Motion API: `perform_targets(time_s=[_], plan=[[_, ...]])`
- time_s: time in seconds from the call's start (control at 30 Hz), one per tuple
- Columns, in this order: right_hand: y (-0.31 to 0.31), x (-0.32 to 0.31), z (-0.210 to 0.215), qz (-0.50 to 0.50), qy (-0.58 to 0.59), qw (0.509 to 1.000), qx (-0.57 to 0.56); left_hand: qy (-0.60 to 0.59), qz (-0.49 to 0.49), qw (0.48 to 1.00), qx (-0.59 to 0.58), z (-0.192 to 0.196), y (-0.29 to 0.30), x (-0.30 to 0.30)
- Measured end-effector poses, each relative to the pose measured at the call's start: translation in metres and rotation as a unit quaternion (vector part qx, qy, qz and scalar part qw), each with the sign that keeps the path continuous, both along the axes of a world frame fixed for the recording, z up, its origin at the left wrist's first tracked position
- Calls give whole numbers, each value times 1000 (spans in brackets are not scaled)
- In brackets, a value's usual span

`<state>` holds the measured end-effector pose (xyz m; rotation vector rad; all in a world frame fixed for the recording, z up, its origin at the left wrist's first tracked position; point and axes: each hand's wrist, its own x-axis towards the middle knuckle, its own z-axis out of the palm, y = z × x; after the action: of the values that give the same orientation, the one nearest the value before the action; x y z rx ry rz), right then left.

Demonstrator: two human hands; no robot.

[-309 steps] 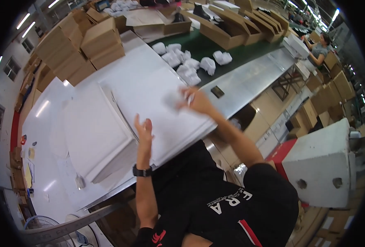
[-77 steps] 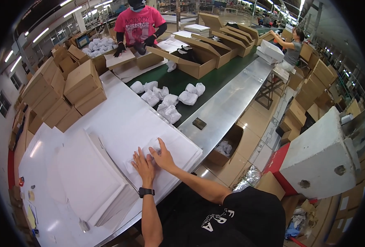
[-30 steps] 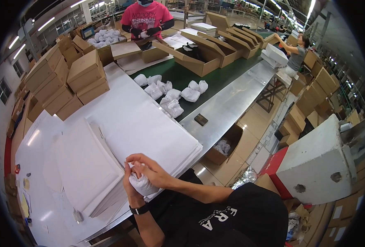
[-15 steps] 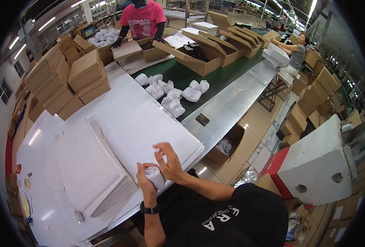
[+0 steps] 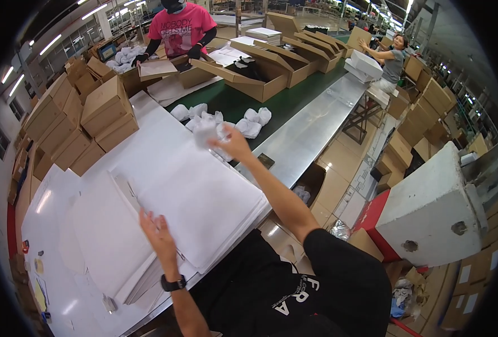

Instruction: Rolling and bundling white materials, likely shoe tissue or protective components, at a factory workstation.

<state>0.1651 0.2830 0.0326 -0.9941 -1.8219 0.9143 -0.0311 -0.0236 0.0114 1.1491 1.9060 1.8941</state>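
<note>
My right hand [image 5: 235,145] is stretched out over the far edge of the paper stack, its fingers at a white paper-wrapped bundle [image 5: 205,135]. Both are smeared by motion, but the fingers look closed on the bundle. Just beyond lie several similar wrapped bundles [image 5: 251,124] on the green belt. My left hand [image 5: 159,233], a dark watch on its wrist, is open and holds nothing. It hovers over the edge of the left stack of white paper [image 5: 105,236], beside the right stack of large white sheets [image 5: 204,191].
Brown cartons [image 5: 108,109] are piled at the left. Open boxes [image 5: 265,81] line the green belt [image 5: 294,95]. A metal ledge [image 5: 316,129] with a small dark block [image 5: 264,160] runs alongside. Across the belt, a person in pink [image 5: 182,31] handles a box; another person [image 5: 392,62] works far right.
My right hand has swung forward and away from my left, taking the wrapped bundle toward the others. My left hand has let go of it and moved left, fingers spread.
</note>
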Motion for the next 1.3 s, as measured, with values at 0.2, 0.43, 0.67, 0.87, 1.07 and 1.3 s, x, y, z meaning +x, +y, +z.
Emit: perform_targets(time_s=[0.2,0.43,0.67,0.87,1.07,1.3], plan=[[-28,-25,-108,28,-170,984,50,278,142,939,-140,13,-42,-163],[-112,-16,-121,-43,-201,953,224,389,206,784,-438,-58,-62,-214],[-121,-16,-133,-39,-218,958,183,289,227,861,-351,-82,-75,-301],[-124,-24,-132,-34,-202,957,205,266,361,860,-244,22,-104,-404],[-125,-18,-123,-38,-203,957,202,551,423,561,-450,88,-48,-254],[-129,-27,-128,-30,-188,959,212,415,278,733,-461,-45,-53,-220]])
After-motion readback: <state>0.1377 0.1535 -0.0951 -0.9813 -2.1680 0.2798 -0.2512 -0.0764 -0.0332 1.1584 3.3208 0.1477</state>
